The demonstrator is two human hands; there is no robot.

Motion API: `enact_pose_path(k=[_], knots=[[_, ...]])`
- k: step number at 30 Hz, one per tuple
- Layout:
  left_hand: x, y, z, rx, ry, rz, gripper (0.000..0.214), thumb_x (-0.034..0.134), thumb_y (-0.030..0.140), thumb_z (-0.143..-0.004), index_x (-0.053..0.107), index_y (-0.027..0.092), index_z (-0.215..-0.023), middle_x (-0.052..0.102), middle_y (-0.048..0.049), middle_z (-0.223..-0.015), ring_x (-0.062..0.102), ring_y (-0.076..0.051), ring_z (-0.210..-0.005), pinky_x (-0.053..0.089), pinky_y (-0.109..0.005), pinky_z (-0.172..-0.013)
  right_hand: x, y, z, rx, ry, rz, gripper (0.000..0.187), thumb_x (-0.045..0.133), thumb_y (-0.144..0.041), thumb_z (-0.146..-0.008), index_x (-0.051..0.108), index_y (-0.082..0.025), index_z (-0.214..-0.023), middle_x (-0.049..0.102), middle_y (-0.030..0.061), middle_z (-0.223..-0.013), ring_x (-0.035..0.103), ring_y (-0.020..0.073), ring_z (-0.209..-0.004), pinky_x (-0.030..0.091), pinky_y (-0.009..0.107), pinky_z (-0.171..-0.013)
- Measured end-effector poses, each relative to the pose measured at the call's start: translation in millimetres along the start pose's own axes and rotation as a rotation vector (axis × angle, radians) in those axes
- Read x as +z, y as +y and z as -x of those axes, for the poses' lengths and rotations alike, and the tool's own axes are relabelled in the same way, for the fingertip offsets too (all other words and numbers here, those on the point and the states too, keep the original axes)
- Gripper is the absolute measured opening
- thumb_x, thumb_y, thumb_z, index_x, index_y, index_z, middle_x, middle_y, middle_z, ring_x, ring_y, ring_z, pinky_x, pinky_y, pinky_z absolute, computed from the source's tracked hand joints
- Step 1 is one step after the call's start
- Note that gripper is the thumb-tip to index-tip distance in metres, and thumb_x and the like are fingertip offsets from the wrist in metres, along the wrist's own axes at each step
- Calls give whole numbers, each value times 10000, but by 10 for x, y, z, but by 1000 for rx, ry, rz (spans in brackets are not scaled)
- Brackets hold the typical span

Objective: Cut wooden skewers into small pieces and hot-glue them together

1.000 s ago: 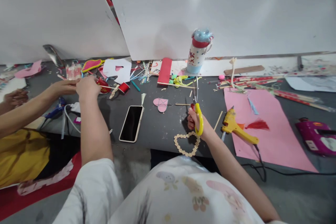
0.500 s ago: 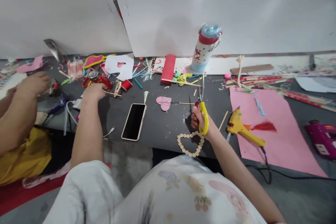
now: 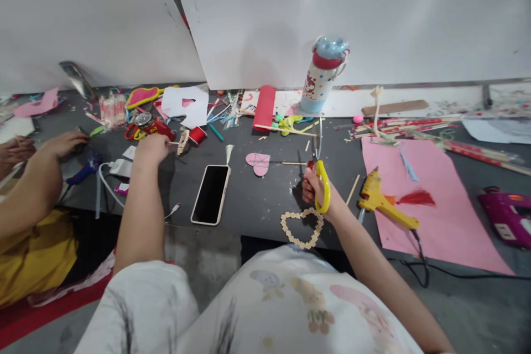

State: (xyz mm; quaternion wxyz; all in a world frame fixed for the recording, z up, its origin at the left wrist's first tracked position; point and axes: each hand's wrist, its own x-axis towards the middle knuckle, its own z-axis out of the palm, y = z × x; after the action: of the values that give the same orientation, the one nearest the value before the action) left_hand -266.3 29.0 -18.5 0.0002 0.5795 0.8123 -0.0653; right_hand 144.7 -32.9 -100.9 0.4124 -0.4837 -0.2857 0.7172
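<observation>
Head view: thin wooden stick [image 3: 173,144] pinched by left hand [image 3: 152,149], fingertips partly hidden, just beside red can [image 3: 161,128]. Yellow-handled scissors [image 3: 325,185] gripped by right hand [image 3: 310,185], fingers curled through handles, blades pointed away from body. Thread-wound pink heart [image 3: 258,164] laid flat on dark tabletop [image 3: 236,204], between hands; heart-shaped wooden frame [image 3: 286,229] placed near right wrist. Stick-picking step, with scissors kept ready, judged in hand. For next move, stick probably to be lifted clear of clutter and brought to blades; blades to be kept off pink heart.
</observation>
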Motion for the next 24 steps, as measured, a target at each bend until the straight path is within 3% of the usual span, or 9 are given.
enact_pose_path(k=[4,9,13,16,20,24], knots=[[-284,49,5,14,94,-146,329,391,270,-866,644,152,-1039,655,-96,-1080,566,-234,-1026,424,-342,-878,3,-9,-1,0,-2,1,633,719,-663,-584,273,-227,-692,265,-107,-504,254,34,-391,223,197,-380],[-681,151,-10,11,205,-292,365,360,268,-893,633,140,-1098,649,-88,-1102,576,-219,-997,452,-352,-897,6,-3,-4,9,1,1,648,726,-673,-559,273,-227,-688,281,-108,-494,256,33,-382,217,195,-368],[-1025,228,45,-38,300,-270,394,350,240,-895,603,129,-1175,630,-88,-1161,560,-214,-1055,434,-369,-952,-2,5,-5,-5,-14,4,637,723,-668,-568,280,-226,-693,281,-113,-492,258,30,-379,223,190,-371],[-1239,304,130,18,397,-228,396,331,227,-907,594,118,-1183,617,-60,-1178,536,-199,-1129,400,-364,-999,-9,-5,-1,-4,-21,3,639,720,-668,-568,274,-229,-697,276,-116,-494,256,32,-376,225,191,-369],[-1391,457,236,127,479,-154,403,318,178,-881,622,84,-1127,632,-70,-1144,541,-255,-1161,396,-420,-1001,-21,-20,1,-9,-23,-3,635,727,-658,-569,277,-228,-698,279,-116,-498,264,31,-378,236,189,-374],[-1432,660,293,221,496,-80,407,310,240,-911,631,89,-1111,639,-42,-1122,548,-244,-1155,392,-404,-1006,-39,-18,-5,-9,-19,-6,628,722,-659,-576,282,-227,-698,276,-114,-503,260,30,-383,232,190,-378]])
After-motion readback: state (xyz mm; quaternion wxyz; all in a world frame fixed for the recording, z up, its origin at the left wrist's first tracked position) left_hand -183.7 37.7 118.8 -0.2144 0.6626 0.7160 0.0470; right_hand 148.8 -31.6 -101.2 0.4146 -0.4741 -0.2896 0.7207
